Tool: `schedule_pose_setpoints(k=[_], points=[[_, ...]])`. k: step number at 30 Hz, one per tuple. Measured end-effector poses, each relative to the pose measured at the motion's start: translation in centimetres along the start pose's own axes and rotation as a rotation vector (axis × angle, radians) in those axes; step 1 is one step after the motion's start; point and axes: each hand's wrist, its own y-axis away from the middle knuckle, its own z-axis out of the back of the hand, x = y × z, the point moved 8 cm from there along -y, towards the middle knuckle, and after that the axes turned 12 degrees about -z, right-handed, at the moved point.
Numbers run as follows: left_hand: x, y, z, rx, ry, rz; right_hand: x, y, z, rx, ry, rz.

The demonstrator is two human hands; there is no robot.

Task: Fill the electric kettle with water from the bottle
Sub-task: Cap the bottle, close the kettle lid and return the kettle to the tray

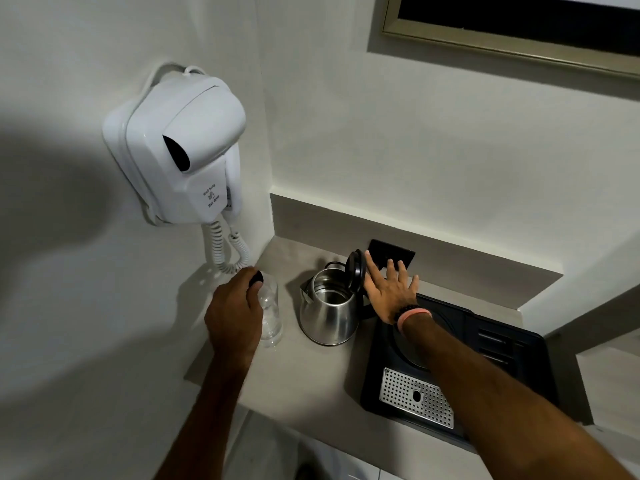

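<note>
A steel electric kettle (pixel 329 315) stands on the beige counter (pixel 304 372), its black lid (pixel 356 273) tipped open and upright. Inside it I see bare metal. My right hand (pixel 389 289) is flat with fingers spread, just right of the lid, thumb close to it, holding nothing. Left of the kettle stands a clear plastic water bottle (pixel 272 317) with a black cap (pixel 257 278). My left hand (pixel 233 311) is wrapped around the bottle's upper part, thumb and fingers at the cap.
A black tray (pixel 502 348) with a perforated metal drip plate (pixel 415 396) lies right of the kettle. A white wall hair dryer (pixel 180 147) with a coiled cord (pixel 227 251) hangs above the bottle. A black socket plate (pixel 393 254) sits behind the kettle.
</note>
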Motion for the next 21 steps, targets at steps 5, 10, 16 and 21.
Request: schedule_pose_setpoints(k=[5,10,16,21], points=[[0.1,0.5,0.2,0.076,0.079,0.031,1.6,0.2,0.7,-0.045,-0.052,0.01],[-4.5,1.5,2.6,-0.257,0.11,-0.203,3.6,0.7,0.4,-0.081,-0.116,0.103],[-7.5,0.9,-11.1,0.456,0.182,-0.155,1.9,0.2,0.2,-0.073,-0.09,0.103],[-5.4,1.2,-17.9,0.718,0.03,-0.135,1.0,-0.1,0.9,-0.076,-0.062,0.122]])
